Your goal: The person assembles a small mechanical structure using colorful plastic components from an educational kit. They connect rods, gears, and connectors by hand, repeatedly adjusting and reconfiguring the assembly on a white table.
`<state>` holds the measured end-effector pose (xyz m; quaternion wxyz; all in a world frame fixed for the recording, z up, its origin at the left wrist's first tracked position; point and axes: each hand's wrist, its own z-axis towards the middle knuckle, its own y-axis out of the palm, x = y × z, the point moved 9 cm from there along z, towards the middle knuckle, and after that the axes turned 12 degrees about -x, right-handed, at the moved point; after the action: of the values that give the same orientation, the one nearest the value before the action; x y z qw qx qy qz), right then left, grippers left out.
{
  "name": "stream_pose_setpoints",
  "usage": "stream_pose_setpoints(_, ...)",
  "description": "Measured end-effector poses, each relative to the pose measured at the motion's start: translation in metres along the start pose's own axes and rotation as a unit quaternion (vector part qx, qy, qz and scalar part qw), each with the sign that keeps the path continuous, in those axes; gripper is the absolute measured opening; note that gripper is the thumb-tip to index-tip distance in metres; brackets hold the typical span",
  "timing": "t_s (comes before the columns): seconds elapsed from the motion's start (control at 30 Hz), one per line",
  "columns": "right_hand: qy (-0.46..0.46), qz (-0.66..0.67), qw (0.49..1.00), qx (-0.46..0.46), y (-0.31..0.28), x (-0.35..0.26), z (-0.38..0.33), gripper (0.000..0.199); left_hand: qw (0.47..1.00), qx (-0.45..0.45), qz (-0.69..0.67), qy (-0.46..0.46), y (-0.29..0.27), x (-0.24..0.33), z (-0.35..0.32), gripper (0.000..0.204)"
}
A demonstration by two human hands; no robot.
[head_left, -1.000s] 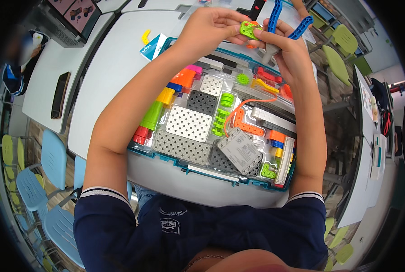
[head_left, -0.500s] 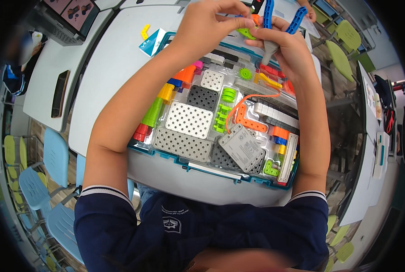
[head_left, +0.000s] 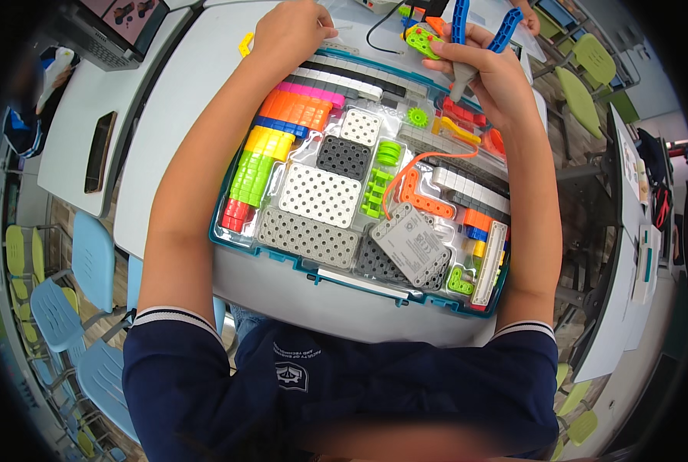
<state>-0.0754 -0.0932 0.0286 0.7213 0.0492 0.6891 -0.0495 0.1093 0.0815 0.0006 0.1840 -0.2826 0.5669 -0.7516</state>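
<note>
My right hand (head_left: 478, 65) is closed around a pin tool with blue handles (head_left: 505, 32) and a grey tip, above the far right of the parts case. The same hand also pinches a bright green perforated piece (head_left: 421, 42) with red pins in it. Beyond the case's far left edge is my left hand (head_left: 291, 32), fingers bent downward and partly hidden; whatever they hold cannot be made out. The teal-rimmed case (head_left: 313, 276) is filled with coloured building parts. A grey battery-like block (head_left: 411, 245) lies tilted on its front right, near an orange cord (head_left: 421, 156).
On the left table are an open laptop (head_left: 120, 35) and a phone (head_left: 100, 152). A yellow angled piece (head_left: 245, 45) lies past my left forearm. A black cable (head_left: 371, 37) runs behind the case. Another person's hand (head_left: 528, 19) shows at the far right. Blue chairs (head_left: 92, 252) stand left.
My left hand has moved away from the green piece and off to the left, beyond the case's far edge. My right hand keeps the tool and green piece in nearly the same place.
</note>
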Motion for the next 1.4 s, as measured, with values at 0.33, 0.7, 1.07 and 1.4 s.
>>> stream_pose_setpoints(0.33,-0.014,0.015,0.999,-0.032,0.003,0.002,0.005,0.034,0.923,-0.163,-0.189,0.294,-0.092,0.128,-0.087,0.031)
stream_pose_setpoints(0.7,0.0,0.026,0.999,-0.031,0.007,-0.004,0.001,0.031,0.766,-0.218,-0.388,0.464,-0.213,0.203,-0.205,0.033)
stream_pose_setpoints(1.07,-0.002,0.017,0.999,-0.037,0.007,-0.003,0.002,0.026,0.812,-0.073,-0.402,0.416,-0.228,0.188,-0.219,0.024)
stream_pose_setpoints(1.4,0.003,0.017,0.999,-0.04,0.004,-0.003,0.002,0.026,0.836,0.0,-0.457,0.303,-0.223,0.184,-0.227,0.022)
